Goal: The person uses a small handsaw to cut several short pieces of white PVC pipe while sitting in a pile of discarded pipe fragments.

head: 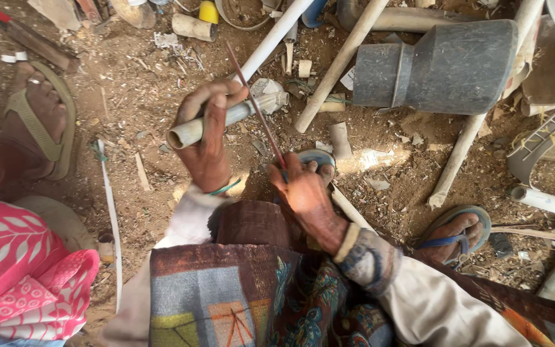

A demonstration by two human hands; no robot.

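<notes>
Grey plastic pipe (pixel 226 119) lies gripped in the left hand (pixel 207 138), fingers wrapped fully around it, open end toward the viewer's left. The right hand (pixel 303 193) is closed on a thin reddish blade (pixel 255 106) that crosses the pipe at a slant. Judgement: keep the pipe braced and level, and draw the blade square to it, so the cut does not wander.

Head view, clearances: a large dark pipe fitting (pixel 444 64) and long pale pipes (pixel 338 64) crowd the ground beyond the blade tip. A sandalled foot (pixel 454 234) lies right of the right hand; another person's sandalled foot (pixel 40 119) sits well apart to the left. Open dirt floor (pixel 130 96) lies between.
</notes>
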